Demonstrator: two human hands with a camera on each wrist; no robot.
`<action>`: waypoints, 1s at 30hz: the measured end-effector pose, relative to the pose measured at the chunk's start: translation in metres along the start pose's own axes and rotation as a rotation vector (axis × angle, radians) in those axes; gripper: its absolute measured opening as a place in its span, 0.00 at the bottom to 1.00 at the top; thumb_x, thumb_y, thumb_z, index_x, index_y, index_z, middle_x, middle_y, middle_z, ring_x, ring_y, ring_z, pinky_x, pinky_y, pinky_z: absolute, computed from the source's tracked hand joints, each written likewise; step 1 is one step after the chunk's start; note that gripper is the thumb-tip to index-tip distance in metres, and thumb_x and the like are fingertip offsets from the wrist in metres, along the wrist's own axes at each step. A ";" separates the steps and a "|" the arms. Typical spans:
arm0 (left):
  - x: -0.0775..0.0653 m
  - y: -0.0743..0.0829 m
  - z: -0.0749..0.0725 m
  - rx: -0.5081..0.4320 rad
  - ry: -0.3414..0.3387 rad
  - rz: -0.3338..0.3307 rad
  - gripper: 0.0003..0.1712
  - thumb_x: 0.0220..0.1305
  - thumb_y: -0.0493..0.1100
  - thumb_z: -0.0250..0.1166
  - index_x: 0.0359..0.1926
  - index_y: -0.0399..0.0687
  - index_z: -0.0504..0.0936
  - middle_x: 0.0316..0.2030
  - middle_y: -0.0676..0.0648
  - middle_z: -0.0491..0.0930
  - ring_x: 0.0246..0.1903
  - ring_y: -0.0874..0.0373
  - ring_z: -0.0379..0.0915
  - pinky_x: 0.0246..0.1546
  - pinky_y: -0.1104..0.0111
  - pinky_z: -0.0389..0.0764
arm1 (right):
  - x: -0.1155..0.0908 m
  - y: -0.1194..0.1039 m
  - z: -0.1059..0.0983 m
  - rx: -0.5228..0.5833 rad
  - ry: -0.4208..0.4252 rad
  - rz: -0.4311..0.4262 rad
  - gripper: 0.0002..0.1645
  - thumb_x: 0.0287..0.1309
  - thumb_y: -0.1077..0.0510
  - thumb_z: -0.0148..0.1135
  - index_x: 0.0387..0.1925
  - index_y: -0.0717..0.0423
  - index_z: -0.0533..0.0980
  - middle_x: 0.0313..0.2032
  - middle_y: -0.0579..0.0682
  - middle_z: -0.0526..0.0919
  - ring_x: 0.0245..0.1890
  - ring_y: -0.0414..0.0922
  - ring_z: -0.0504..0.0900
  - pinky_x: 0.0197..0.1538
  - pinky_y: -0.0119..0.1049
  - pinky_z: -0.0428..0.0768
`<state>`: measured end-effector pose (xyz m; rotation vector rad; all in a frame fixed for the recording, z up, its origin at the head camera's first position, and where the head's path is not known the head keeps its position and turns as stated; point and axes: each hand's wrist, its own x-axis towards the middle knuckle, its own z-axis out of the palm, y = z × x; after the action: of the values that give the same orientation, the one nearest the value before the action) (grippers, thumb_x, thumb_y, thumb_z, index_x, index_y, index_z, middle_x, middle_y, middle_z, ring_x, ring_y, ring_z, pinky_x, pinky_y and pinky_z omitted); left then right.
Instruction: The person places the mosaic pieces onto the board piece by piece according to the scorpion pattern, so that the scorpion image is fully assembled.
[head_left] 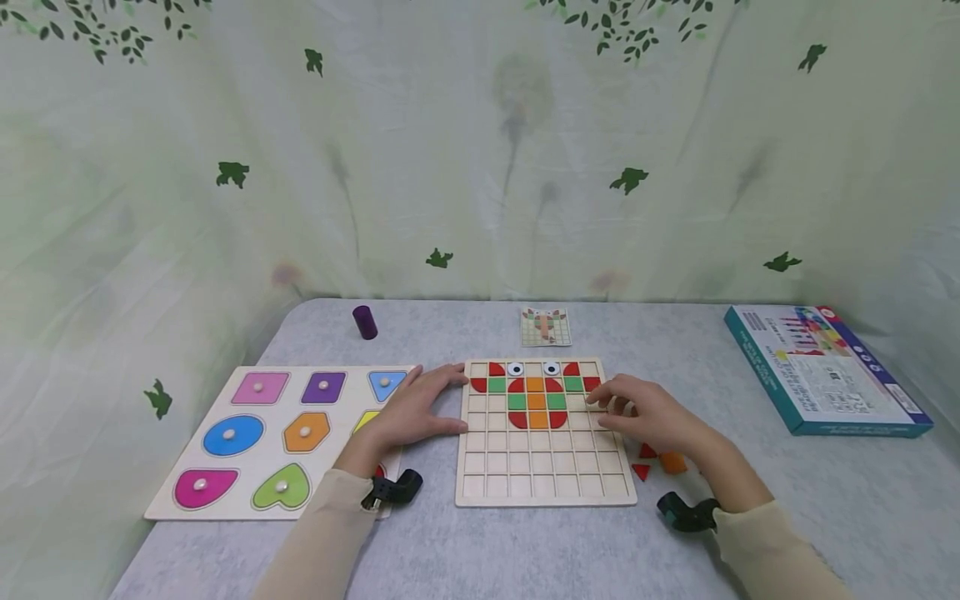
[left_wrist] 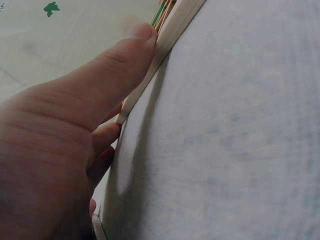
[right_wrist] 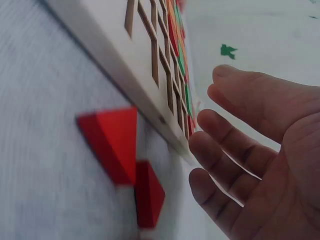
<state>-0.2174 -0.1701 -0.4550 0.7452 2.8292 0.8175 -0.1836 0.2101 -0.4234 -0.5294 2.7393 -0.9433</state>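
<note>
A wooden grid board [head_left: 543, 485] lies flat in the middle of the table. Red, green and orange tiles and two eye tiles [head_left: 515, 369] fill part of its upper cells. Along the board's left edge rests my left hand [head_left: 420, 408], thumb and fingers extended against the rim. My right hand [head_left: 652, 412] hovers at the right edge, fingers loosely bent and holding nothing, fingertips close to the end red tile [head_left: 592, 383]. Loose red triangular pieces [right_wrist: 112, 145] and an orange piece [head_left: 672, 463] lie below that hand, beside the board.
Left of the grid board lies a knobbed shape puzzle [head_left: 168, 502], partly covered by my left forearm. A picture card [head_left: 546, 327] stands behind the grid board. A dark purple cylinder [head_left: 365, 322] is at the back left, a teal-sided box [head_left: 828, 371] at the right.
</note>
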 end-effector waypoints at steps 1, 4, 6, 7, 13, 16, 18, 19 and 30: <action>0.000 0.000 0.000 0.000 -0.001 0.000 0.41 0.55 0.63 0.73 0.67 0.56 0.72 0.75 0.54 0.62 0.77 0.54 0.53 0.80 0.47 0.37 | -0.001 0.002 -0.001 0.002 -0.001 0.007 0.17 0.59 0.55 0.70 0.51 0.48 0.80 0.41 0.46 0.81 0.40 0.43 0.76 0.38 0.29 0.81; -0.001 0.000 0.000 0.000 -0.003 0.000 0.41 0.55 0.63 0.73 0.67 0.56 0.72 0.75 0.54 0.62 0.77 0.54 0.53 0.80 0.47 0.37 | -0.005 0.008 -0.004 0.002 0.003 0.021 0.18 0.58 0.56 0.71 0.51 0.48 0.80 0.42 0.47 0.81 0.40 0.43 0.76 0.36 0.28 0.82; -0.001 0.001 0.000 0.000 -0.004 -0.001 0.41 0.55 0.63 0.73 0.67 0.56 0.72 0.75 0.53 0.62 0.77 0.54 0.52 0.80 0.47 0.37 | -0.008 0.013 -0.006 -0.005 0.004 0.021 0.19 0.58 0.56 0.71 0.51 0.48 0.80 0.43 0.46 0.81 0.41 0.43 0.76 0.37 0.28 0.81; -0.001 0.001 0.000 0.000 -0.005 -0.001 0.41 0.55 0.63 0.73 0.67 0.56 0.72 0.75 0.53 0.62 0.77 0.54 0.52 0.80 0.47 0.37 | -0.009 0.015 -0.007 -0.006 0.002 0.020 0.19 0.58 0.57 0.71 0.52 0.47 0.80 0.43 0.47 0.81 0.41 0.43 0.76 0.37 0.28 0.81; -0.001 0.001 -0.001 0.004 -0.006 -0.005 0.41 0.55 0.63 0.73 0.67 0.57 0.72 0.75 0.54 0.62 0.77 0.54 0.52 0.80 0.47 0.37 | -0.017 0.029 -0.014 0.004 -0.017 0.042 0.19 0.58 0.55 0.71 0.52 0.45 0.80 0.47 0.46 0.81 0.44 0.44 0.76 0.41 0.28 0.82; 0.000 0.001 0.000 0.008 -0.009 -0.005 0.41 0.55 0.64 0.73 0.67 0.57 0.72 0.76 0.54 0.61 0.77 0.54 0.52 0.80 0.47 0.37 | -0.022 0.035 -0.018 0.018 -0.037 0.064 0.19 0.59 0.55 0.70 0.53 0.45 0.80 0.48 0.45 0.81 0.45 0.44 0.77 0.44 0.30 0.81; 0.000 0.000 0.000 0.008 -0.010 -0.004 0.42 0.55 0.64 0.73 0.67 0.57 0.71 0.76 0.54 0.61 0.77 0.55 0.52 0.80 0.47 0.36 | -0.025 0.040 -0.022 0.023 -0.050 0.072 0.19 0.60 0.54 0.69 0.53 0.45 0.79 0.49 0.45 0.81 0.45 0.45 0.77 0.44 0.31 0.81; 0.001 0.000 0.000 0.008 -0.010 -0.004 0.42 0.55 0.64 0.73 0.68 0.57 0.71 0.76 0.55 0.61 0.77 0.55 0.52 0.80 0.48 0.36 | -0.026 0.041 -0.023 0.025 -0.055 0.077 0.19 0.60 0.54 0.69 0.53 0.45 0.79 0.49 0.45 0.82 0.45 0.45 0.77 0.44 0.31 0.81; 0.000 0.000 -0.001 0.003 -0.011 -0.006 0.42 0.55 0.64 0.73 0.68 0.56 0.72 0.76 0.54 0.61 0.77 0.54 0.52 0.80 0.47 0.37 | -0.038 0.054 -0.035 0.041 -0.128 0.127 0.19 0.56 0.51 0.72 0.49 0.48 0.81 0.43 0.46 0.82 0.41 0.45 0.75 0.38 0.28 0.79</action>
<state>-0.2176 -0.1701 -0.4544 0.7395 2.8221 0.8057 -0.1732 0.2840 -0.4268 -0.3900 2.5993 -0.8998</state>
